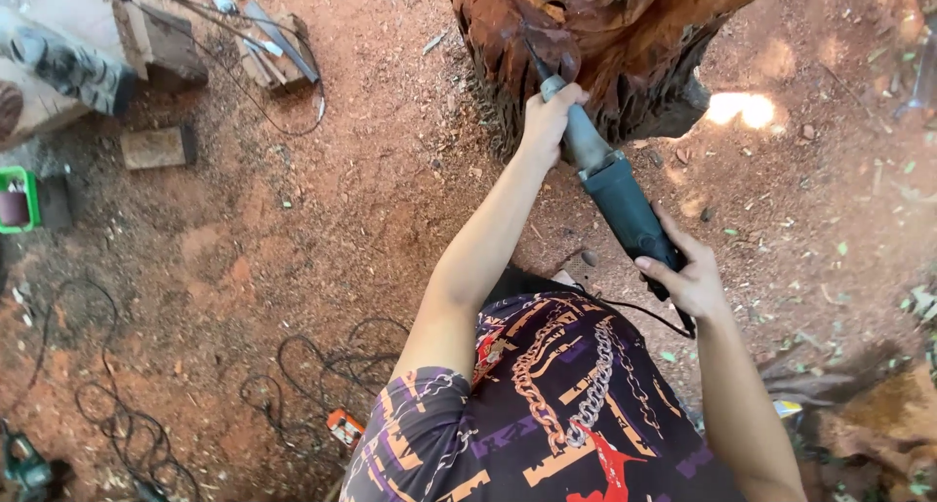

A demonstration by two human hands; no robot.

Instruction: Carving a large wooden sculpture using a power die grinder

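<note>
Reddish, packed earth strewn with wood chips and sawdust fills the view, seen from above the person's own chest. Nearest, at six o'clock, a dark shirt (547, 414) printed with chains and orange-red shapes covers the torso. Just beyond it, at about four o'clock, the right hand (695, 280) is wrapped around the rear of a long power carving tool (615, 195), fingers curled over its dark green plastic body, thumb laid along the side; a black cord (639, 312) trails from the tool's tail toward the shirt. Farther up the tool, near the centre, the left hand (547, 121) is closed firmly around the grey metal neck, arm stretched out straight. The slim bit at the tip meets the carved log (595, 43) at twelve o'clock.

That log is large, orange-brown, with a rough, fibrous surface cut into folds and ridges; deep hollows show dark between them. By my reading the shaping is well under way, since much relief is already cut and shavings lie all round, yet the surface looks coarse and unsmoothed, so finer work appears to remain.

Out at eight o'clock loose black cables (312, 375) coil over the dirt beside a small orange device (344, 426). At ten o'clock lies a squared wooden block (156, 147), a green container (21, 198) at nine, and long metal blades (278, 39) on timber at eleven.
</note>
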